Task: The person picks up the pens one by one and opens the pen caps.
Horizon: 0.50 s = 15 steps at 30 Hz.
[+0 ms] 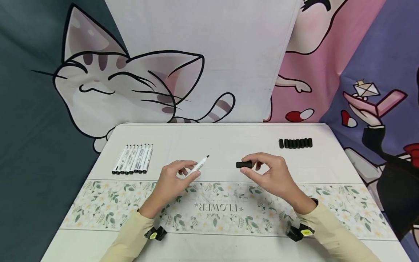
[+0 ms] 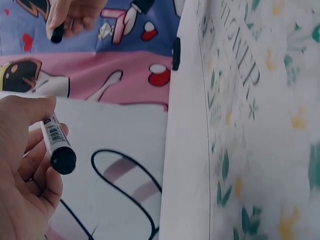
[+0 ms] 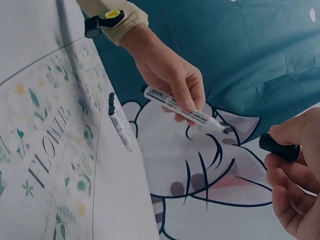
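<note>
Your left hand (image 1: 171, 182) pinches uncapped marker (image 1: 198, 166); right hand (image 1: 273, 174) pinches cap (image 1: 244, 165), apart. Marker row (image 1: 133, 159), cap row (image 1: 295, 143) wait on surface (image 1: 229, 145).

I am seeing a row of white markers (image 1: 133, 159) lying side by side at the table's (image 1: 229, 138) far left, a row of black caps (image 1: 295, 143) sitting far right. A floral runner (image 1: 343, 211) reading FLOWER is crossing the near part. Cartoon cat backdrop (image 1: 108, 83) is hanging behind.
</note>
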### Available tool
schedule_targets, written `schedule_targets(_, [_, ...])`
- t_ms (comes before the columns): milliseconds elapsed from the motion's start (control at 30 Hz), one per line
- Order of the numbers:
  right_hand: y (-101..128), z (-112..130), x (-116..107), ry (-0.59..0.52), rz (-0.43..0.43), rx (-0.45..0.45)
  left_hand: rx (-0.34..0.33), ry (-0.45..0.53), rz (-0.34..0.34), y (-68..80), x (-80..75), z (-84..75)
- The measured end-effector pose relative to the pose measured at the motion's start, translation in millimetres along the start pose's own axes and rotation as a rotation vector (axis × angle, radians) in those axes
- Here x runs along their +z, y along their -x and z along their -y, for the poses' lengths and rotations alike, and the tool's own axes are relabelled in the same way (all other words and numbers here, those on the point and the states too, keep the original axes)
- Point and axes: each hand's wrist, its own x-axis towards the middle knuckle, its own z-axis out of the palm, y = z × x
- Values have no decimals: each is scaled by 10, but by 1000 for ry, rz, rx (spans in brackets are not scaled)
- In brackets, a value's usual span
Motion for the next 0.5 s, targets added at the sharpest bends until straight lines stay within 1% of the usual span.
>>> schedule_targets(133, [4,-40,-39,2,-19,28,-109,-14,-17,20,-100,79])
schedule_targets(300, [8,-108,-80,7,-41,57,-211,-52,-37,36,-272,187])
schedule_targets(433, [20,-176,-123,13,-56,85,-291,-75,-62,46,-435,338])
schedule_targets(500, [29,-207,-146,19,-64,101,-332,-98,-84,61,-528,428])
